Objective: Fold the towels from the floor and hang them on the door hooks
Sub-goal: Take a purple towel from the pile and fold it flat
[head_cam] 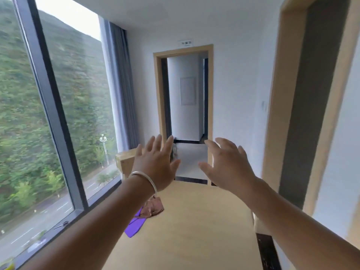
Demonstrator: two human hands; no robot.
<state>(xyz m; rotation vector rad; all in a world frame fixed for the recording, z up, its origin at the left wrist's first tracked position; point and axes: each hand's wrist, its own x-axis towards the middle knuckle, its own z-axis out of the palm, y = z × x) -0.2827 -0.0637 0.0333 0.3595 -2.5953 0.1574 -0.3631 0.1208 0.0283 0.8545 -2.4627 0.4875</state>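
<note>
Both arms are reaching forward in the middle of the frame. The left hand (pixel 155 162) is spreading its fingers wide and is holding nothing; a silver bracelet (pixel 145 179) is sitting on its wrist. The right hand (pixel 226 164) is also empty, with its fingers relaxed and only a little bent.

Below the hands a pale wooden tabletop (pixel 194 230) is filling the lower centre of the frame. Near its left edge, in the lower centre-left, a crumpled brownish-pink cloth (pixel 153 208) is lying, which is possibly one of the towels, but the picture is too blurred to be sure. It is lying partly over a flat purple thing (pixel 134 228), which is sticking out toward the lower left.

A large window (pixel 48 114) is taking the whole left side of the frame, with green slope and a road behind the glass. A grey curtain (pixel 120 84) is hanging beside it. An open doorway (pixel 185 106) is standing in the centre, above the hands, and another door frame (pixel 311 94) is rising at the right side.
</note>
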